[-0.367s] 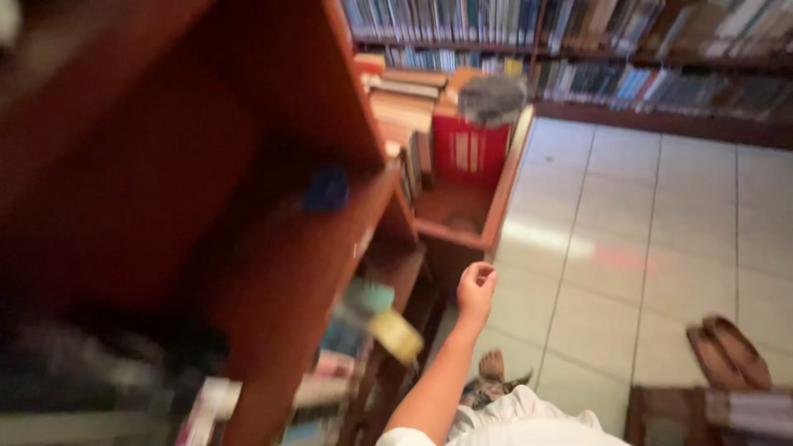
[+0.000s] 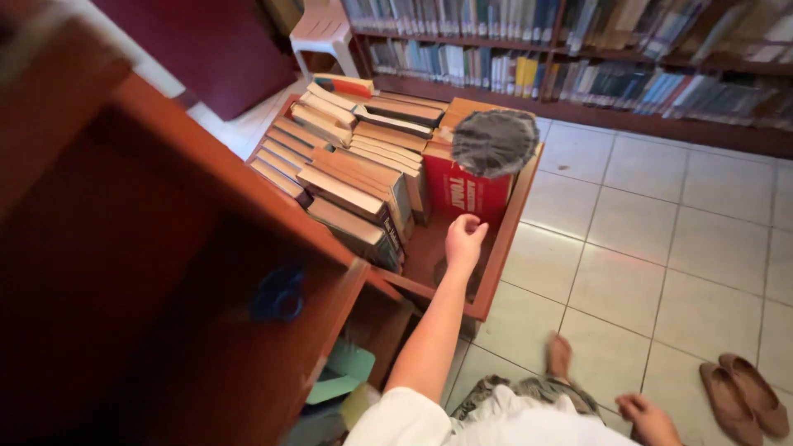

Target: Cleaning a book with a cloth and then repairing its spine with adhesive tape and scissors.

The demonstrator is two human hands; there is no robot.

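Your left hand hovers over wooden cart, grip loosely curled, holding nothing, near red book. Right hand low, grip unclear.

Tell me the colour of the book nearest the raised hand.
Red book, by the left hand; head view.

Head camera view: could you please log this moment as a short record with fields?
Setting: tiled floor, bookshelves along the wall
Left hand: loosely curled above the wooden box, holding nothing
Right hand: low by the body, holding nothing
Box contents: stacked books, a red book, a grey cloth
Nearby: brown shoes
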